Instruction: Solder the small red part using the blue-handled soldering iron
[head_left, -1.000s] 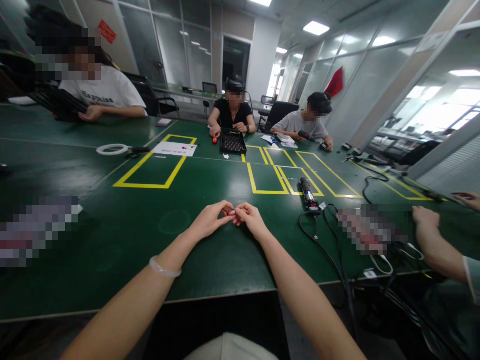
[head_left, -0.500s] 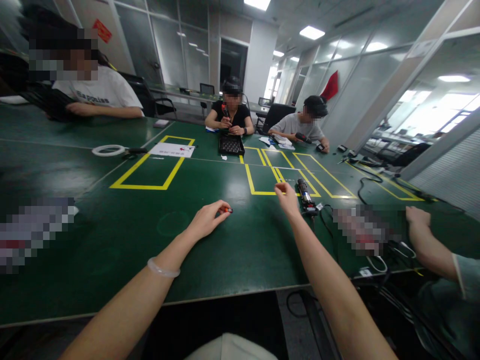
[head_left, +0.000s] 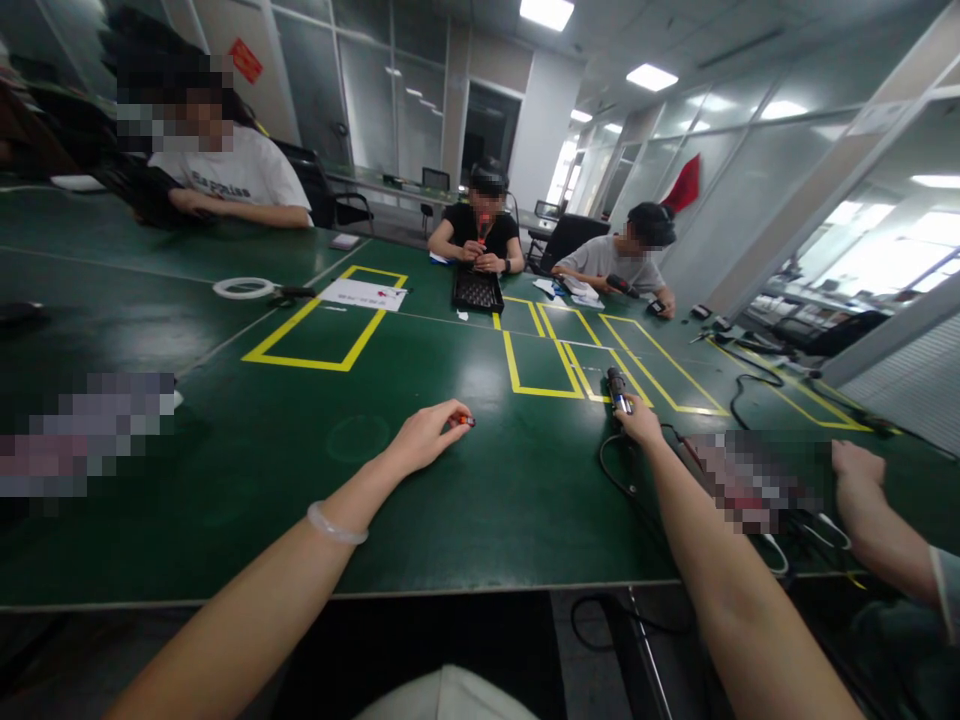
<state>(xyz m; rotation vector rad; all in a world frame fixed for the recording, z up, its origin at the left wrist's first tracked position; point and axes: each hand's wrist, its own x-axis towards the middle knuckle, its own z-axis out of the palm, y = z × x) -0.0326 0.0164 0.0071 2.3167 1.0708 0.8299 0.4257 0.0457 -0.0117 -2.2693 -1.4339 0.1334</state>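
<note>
On the green table [head_left: 480, 520], my left hand [head_left: 431, 437] is closed, its fingertips pinching a small orange-and-dark part [head_left: 466, 421]; most of that part is hidden. My right hand [head_left: 642, 421] is wrapped round the lower end of a black corded tool [head_left: 618, 388], which looks like an electric screwdriver. Its dark end points away from me, and a black cable [head_left: 606, 470] loops beside it on the tabletop.
Yellow tape outlines [head_left: 545, 392] mark the table. Ahead, a person sits behind a black tray [head_left: 478, 291]. A white sheet [head_left: 363, 294] and a white ring [head_left: 244, 288] lie to the left. A neighbour's hand [head_left: 859, 468] rests at right near cables.
My right hand has moved right and closed round the black corded tool. The left hand keeps its pinch on the small part. The view has shifted slightly.
</note>
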